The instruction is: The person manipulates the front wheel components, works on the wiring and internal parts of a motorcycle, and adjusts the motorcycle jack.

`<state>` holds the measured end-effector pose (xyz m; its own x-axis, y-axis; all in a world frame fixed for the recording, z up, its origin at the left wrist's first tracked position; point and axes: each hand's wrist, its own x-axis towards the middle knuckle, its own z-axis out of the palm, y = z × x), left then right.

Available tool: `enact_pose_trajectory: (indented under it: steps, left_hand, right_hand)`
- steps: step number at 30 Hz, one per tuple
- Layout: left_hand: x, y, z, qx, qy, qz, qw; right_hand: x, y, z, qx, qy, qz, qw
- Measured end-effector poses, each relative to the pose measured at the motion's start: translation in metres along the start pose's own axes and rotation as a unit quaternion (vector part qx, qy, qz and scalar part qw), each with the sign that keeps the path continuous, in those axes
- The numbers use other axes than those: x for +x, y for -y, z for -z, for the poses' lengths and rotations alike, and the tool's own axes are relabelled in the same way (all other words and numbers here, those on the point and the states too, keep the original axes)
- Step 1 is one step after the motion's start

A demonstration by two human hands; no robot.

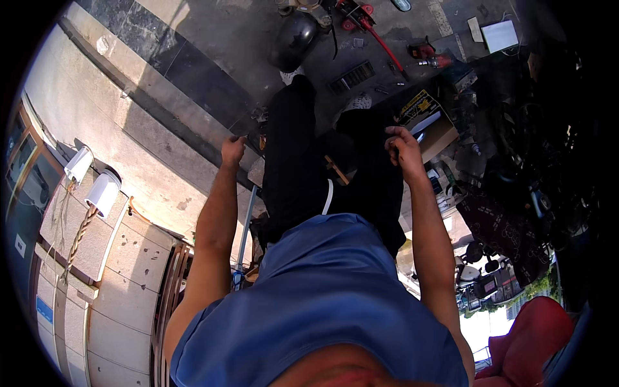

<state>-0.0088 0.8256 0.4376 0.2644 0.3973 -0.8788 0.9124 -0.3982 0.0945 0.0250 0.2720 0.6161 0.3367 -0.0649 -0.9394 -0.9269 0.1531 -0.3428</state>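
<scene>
I look straight down my blue shirt (322,290) and black trousers (293,168). My left hand (232,149) is curled into a fist just left of my left thigh, above a pale seat edge, with nothing visible in it. My right hand (403,145) lies at my right knee with its fingers bent against the black fabric; I cannot tell whether it grips the cloth. An open cardboard box (438,132) holding a yellow and black printed pack (419,106) stands directly beside the right hand.
On the concrete floor ahead lie a black helmet (293,42), a red long-handled tool (367,26), a metal grille (351,76) and a white sheet (500,35). Dark machinery (541,142) crowds the right. Two white cylinders (102,192) and a rope sit on the tiled ledge at left.
</scene>
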Motion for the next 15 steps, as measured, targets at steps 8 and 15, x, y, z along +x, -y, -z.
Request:
enact_pose_trajectory:
  steps: [8, 15]
  left_hand:
    - [0.127, 0.154, -0.161, -0.457, 0.088, 0.256, 0.847]
    - [0.195, 0.153, -0.234, -0.551, -0.083, 0.247, 0.793]
  right_hand:
    - [0.156, -0.012, -0.032, -0.096, 0.015, 0.017, 0.995]
    - [0.397, -0.065, -0.052, -0.255, -0.025, 0.086, 0.963]
